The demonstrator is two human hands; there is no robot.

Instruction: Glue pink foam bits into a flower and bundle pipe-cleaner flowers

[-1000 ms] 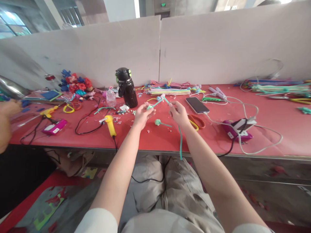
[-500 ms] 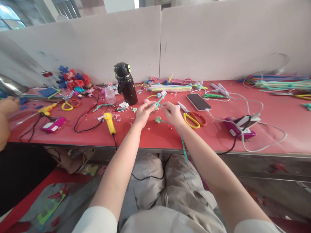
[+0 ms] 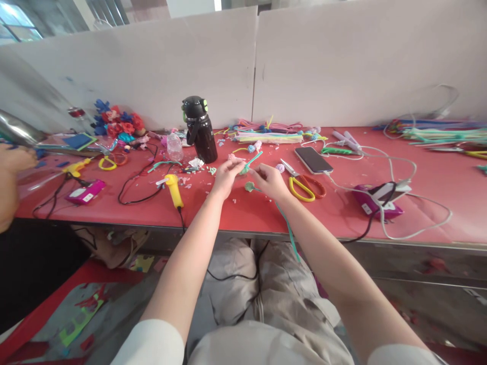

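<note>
My left hand (image 3: 225, 178) pinches a short green pipe cleaner (image 3: 254, 159) whose free end points up and to the right. Fingertips hide most of the bent part. Close by on the right, my right hand (image 3: 271, 180) has its fingers closed at the lower end of that piece; the exact contact is too small to see clearly. Below the hands lies a pale green fuzzy ball (image 3: 249, 186) with a green stem passing beneath my right hand. A long green strand (image 3: 289, 230) hangs over the table edge under my right forearm.
Scissors (image 3: 302, 188) and a phone (image 3: 314, 159) lie to the right. On the left are a yellow glue gun (image 3: 174, 191) and a black bottle (image 3: 201, 132). Pipe cleaner bundles (image 3: 270, 137) lie behind. Cables run around a purple box (image 3: 376, 203). A co-worker's hand (image 3: 15, 162) is far left.
The fingertips of my right hand have come down slightly, away from the upper part of the green pipe cleaner. My left hand keeps its pinch. The view has shifted a little.
</note>
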